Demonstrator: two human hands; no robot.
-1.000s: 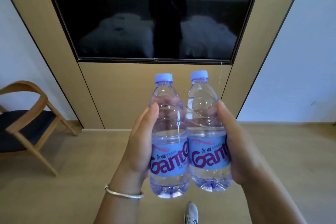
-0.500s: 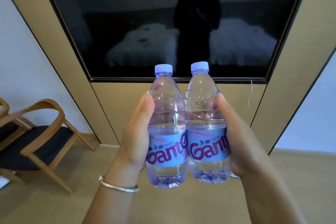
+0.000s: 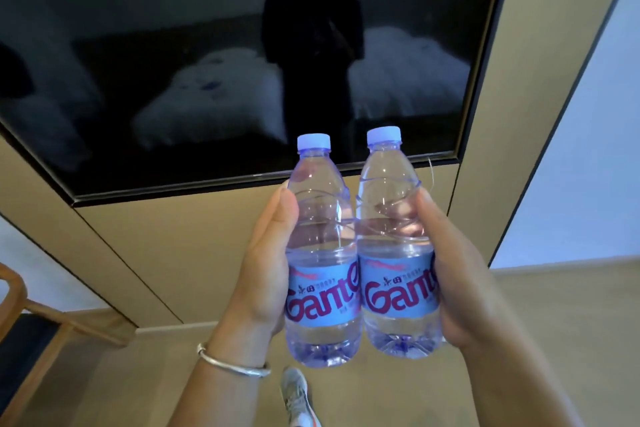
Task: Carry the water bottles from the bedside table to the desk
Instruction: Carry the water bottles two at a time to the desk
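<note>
Two clear water bottles with pale blue caps and blue labels stand upright side by side in front of me, touching each other. My left hand grips the left bottle around its body, a silver bracelet on that wrist. My right hand grips the right bottle, fingers showing through the plastic behind it. Neither the bedside table nor the desk is in view.
A large dark TV screen hangs on a tan wall panel straight ahead. A wooden chair with a dark seat stands at the lower left. Light wood floor lies below, with my shoe on it.
The wall panel and TV have come closer and the view has swung left, the chair sliding toward the left edge. Both hands keep the same grip on the bottles.
</note>
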